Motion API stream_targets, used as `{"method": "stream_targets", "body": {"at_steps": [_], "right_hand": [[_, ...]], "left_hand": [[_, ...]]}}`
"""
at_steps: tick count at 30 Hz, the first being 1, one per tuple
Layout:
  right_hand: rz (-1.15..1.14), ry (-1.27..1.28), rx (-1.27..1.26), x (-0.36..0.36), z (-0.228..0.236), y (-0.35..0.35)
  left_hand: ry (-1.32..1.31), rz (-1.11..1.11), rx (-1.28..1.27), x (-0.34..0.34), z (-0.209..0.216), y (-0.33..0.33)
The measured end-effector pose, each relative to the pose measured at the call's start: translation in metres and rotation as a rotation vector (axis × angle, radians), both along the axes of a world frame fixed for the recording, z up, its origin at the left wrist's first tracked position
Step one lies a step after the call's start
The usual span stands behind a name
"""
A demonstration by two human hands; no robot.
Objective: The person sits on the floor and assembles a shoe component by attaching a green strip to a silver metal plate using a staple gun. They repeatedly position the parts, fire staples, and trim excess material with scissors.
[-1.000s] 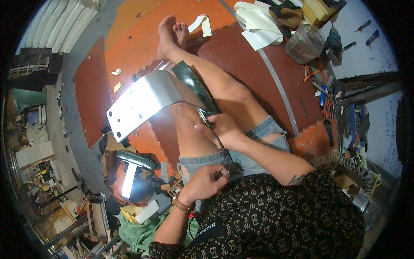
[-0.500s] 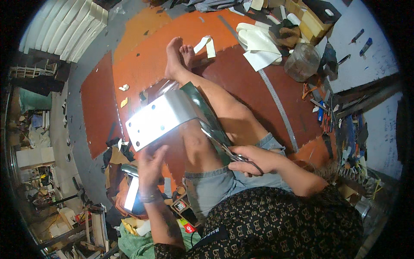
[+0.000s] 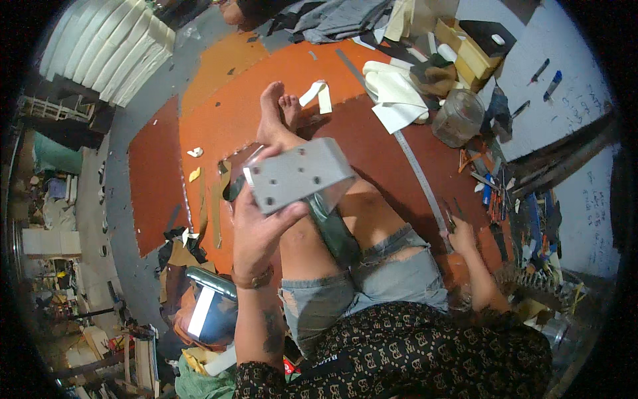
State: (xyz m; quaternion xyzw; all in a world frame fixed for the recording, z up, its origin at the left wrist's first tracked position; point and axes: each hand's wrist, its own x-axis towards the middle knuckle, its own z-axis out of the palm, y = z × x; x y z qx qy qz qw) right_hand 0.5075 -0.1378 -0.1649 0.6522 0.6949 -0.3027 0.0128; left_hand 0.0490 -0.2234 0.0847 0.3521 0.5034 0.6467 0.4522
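My left hand [image 3: 256, 229] grips a silver bent sheet [image 3: 292, 174] with several round holes, thumb on its near edge and fingers behind it. The sheet curves down at its right end, raised above my legs. Under it a glossy dark green strip [image 3: 332, 233] lies along my thigh. Out to the right, my right hand [image 3: 463, 237] is closed around scissors [image 3: 452, 216], low over the floor beside a long steel ruler [image 3: 420, 169]. The scissors' handles are mostly hidden in the fingers.
A clear plastic jar [image 3: 458, 118] and white cloth-like pieces [image 3: 395, 100] sit at the far right. Pens and tools [image 3: 498, 193] are heaped beyond my right hand. Narrow strips [image 3: 216, 213] and scraps [image 3: 183, 246] lie on the left, near a shiny roll [image 3: 211, 280].
My left hand, open below the silver sheet before, now grips it, and the sheet is lifted and tilted. My right hand has swung out to the right with the scissors, away from the sheet.
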Motion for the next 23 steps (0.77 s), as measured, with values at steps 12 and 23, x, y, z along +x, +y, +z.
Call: {"method": "stream_targets", "body": {"at_steps": [12, 23], "right_hand": [[0.006, -0.127, -0.085, 0.055, -0.046, -0.043], [-0.248, 1.638, -0.749, -0.155, 0.123, 0.000]], "left_hand": [[0.416, 0.189, 0.364, 0.032, 0.050, 0.013], [1.548, 0.795, 1.120, 0.053, 0.195, -0.068]]}}
